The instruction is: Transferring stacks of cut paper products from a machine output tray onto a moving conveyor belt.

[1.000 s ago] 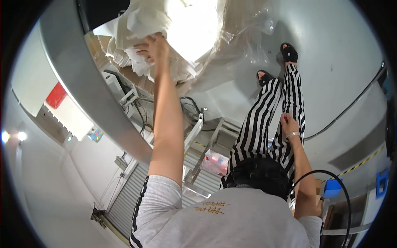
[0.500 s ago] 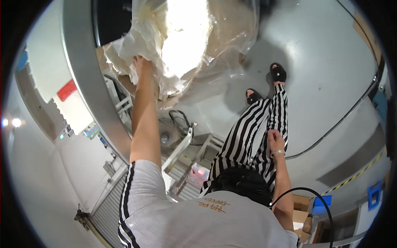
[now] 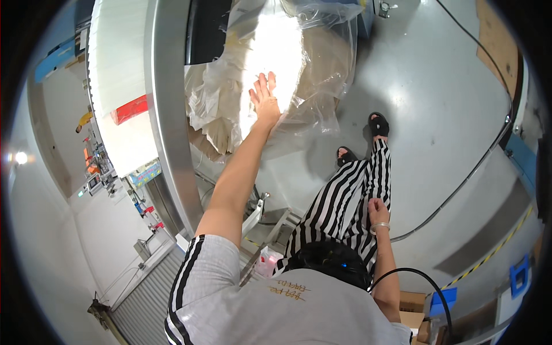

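Note:
My left hand lies with spread fingers on a heap of crumpled white sheet material, thin like paper or film. A clear plastic bag surrounds the heap on its right side. Strong light washes out the middle of the heap, so its detail there is lost. Below the sheets a brown cardboard edge shows. Down by my striped trousers, my right hand hangs with its fingers curled in, and nothing shows in it. A bracelet circles that wrist.
A metal-edged machine or table stands at left, carrying white material and a red strip. A black cable crosses the grey floor. Cardboard boxes and a blue bin stand at lower right.
My left hand has come out from among the sheets at the heap's left side and moved right, onto its top, fingers spreading. My right hand still hangs at my thigh. The view has shifted.

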Demonstrator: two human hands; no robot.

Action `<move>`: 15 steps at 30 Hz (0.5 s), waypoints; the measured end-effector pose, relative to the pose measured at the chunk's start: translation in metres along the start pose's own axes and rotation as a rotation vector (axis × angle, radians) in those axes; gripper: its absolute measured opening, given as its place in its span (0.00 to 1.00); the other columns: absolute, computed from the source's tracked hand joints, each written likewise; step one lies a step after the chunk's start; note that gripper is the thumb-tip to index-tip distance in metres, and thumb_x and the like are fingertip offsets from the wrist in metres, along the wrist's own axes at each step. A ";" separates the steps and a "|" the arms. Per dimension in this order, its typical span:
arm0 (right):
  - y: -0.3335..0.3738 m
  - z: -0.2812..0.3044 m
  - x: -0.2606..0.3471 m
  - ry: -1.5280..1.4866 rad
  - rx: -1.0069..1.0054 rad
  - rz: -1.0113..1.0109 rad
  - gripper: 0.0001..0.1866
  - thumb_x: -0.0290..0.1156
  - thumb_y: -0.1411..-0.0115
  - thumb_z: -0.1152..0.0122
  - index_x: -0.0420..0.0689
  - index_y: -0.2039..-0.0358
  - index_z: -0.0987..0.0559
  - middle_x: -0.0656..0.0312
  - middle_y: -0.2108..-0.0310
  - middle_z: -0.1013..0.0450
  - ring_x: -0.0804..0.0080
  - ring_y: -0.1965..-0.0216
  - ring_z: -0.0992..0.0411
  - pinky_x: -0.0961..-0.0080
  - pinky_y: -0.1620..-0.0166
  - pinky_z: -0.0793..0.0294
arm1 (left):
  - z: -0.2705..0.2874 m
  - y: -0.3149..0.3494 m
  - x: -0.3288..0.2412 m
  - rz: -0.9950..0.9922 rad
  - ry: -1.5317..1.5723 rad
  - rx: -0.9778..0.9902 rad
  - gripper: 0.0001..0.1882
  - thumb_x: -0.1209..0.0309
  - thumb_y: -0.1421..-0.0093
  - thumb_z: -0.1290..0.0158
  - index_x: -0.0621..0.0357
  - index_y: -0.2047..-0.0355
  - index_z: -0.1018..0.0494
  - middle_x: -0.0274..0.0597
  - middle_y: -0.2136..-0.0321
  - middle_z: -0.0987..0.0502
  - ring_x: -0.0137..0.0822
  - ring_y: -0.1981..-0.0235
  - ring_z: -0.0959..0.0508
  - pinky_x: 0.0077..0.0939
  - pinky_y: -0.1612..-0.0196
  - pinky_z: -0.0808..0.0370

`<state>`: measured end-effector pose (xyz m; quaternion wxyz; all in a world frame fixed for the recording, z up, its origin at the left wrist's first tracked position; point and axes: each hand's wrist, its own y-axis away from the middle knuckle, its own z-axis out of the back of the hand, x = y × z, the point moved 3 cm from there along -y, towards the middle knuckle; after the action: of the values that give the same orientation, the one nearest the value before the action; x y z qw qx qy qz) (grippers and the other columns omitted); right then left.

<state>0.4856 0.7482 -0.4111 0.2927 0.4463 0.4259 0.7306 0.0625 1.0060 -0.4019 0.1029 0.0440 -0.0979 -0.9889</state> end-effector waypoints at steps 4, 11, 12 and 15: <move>0.004 -0.017 0.016 0.094 0.036 0.106 0.11 0.37 0.42 0.45 0.43 0.64 0.24 0.61 0.74 0.25 0.73 0.73 0.28 0.76 0.65 0.29 | -0.010 -0.016 0.013 -0.042 -0.166 0.090 0.57 0.62 0.57 0.41 0.43 0.34 0.67 0.53 0.35 0.62 0.55 0.35 0.59 0.54 0.36 0.61; 0.012 -0.011 0.016 0.048 -0.040 0.150 0.12 0.38 0.43 0.45 0.44 0.65 0.23 0.54 0.75 0.25 0.60 0.72 0.27 0.70 0.65 0.29 | 0.036 0.025 -0.010 0.141 0.518 0.128 0.38 0.58 0.43 0.51 0.50 0.35 0.53 0.55 0.35 0.58 0.53 0.34 0.58 0.41 0.35 0.54; 0.014 -0.008 0.005 0.042 -0.053 0.160 0.12 0.38 0.43 0.45 0.44 0.65 0.24 0.54 0.75 0.25 0.60 0.72 0.27 0.70 0.65 0.29 | 0.052 0.037 -0.007 0.153 0.605 0.142 0.32 0.59 0.42 0.51 0.53 0.39 0.45 0.54 0.37 0.50 0.51 0.36 0.51 0.36 0.37 0.50; 0.013 0.000 -0.024 0.047 -0.100 0.134 0.11 0.37 0.44 0.45 0.45 0.65 0.23 0.55 0.74 0.24 0.60 0.71 0.26 0.69 0.64 0.28 | 0.093 0.079 0.002 0.234 0.586 0.004 0.19 0.63 0.41 0.51 0.61 0.53 0.28 0.51 0.51 0.28 0.49 0.48 0.31 0.33 0.45 0.37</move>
<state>0.4949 0.7228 -0.4097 0.2549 0.4412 0.3648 0.7793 0.0656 0.9468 -0.2956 0.2396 0.3158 -0.0706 -0.9153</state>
